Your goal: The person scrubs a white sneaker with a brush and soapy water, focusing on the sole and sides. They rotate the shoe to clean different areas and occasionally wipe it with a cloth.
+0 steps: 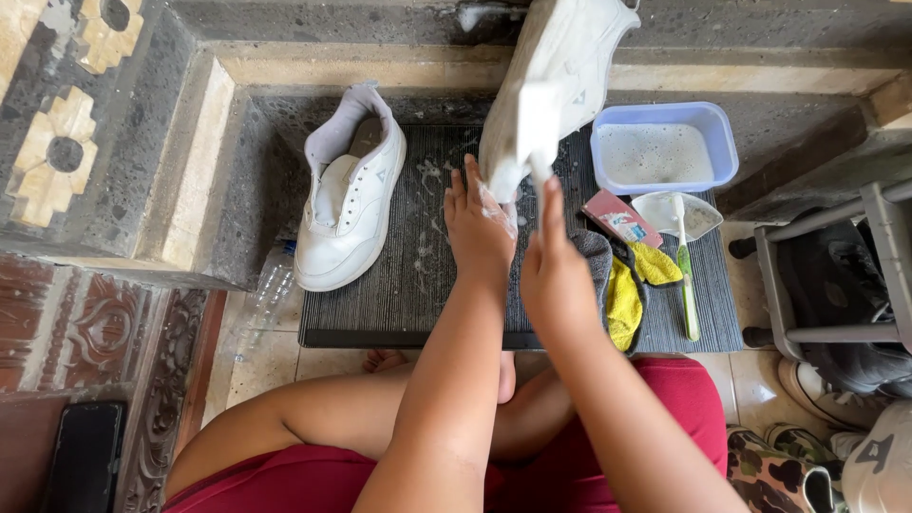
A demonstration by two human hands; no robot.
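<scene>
So from my feed, far left there's carved stone and tile, plus a dark phone [85, 456] lying flat down in the corner. Next over, a clear plastic bottle [266, 294] lies on its side just off the edge of the ribbed grey mat [399, 294]. On the mat's left part sits one white sneaker [350, 195], upright, toe pointing toward me, with foam specks on the mat beside it.

Middle of the view: my left hand [478, 223] is flat against the soapy lower end of the second white sneaker [556, 81], fingers stretched out, not clamped around it. That shoe is up off the mat, tilted, sole side facing me. My right hand [551, 271] is touching it too, index finger straight up near the sole; whether the rest of that hand grips anything, I can't tell from this angle.

Right of my hands: a grey and yellow cloth [622, 285] bunched on the mat, a small reddish packet [619, 217], a green-handled brush [686, 275] resting across a little white dish [698, 214], and a blue tub [665, 147] of foamy water. Far right, a grey shoe rack [836, 332].
</scene>
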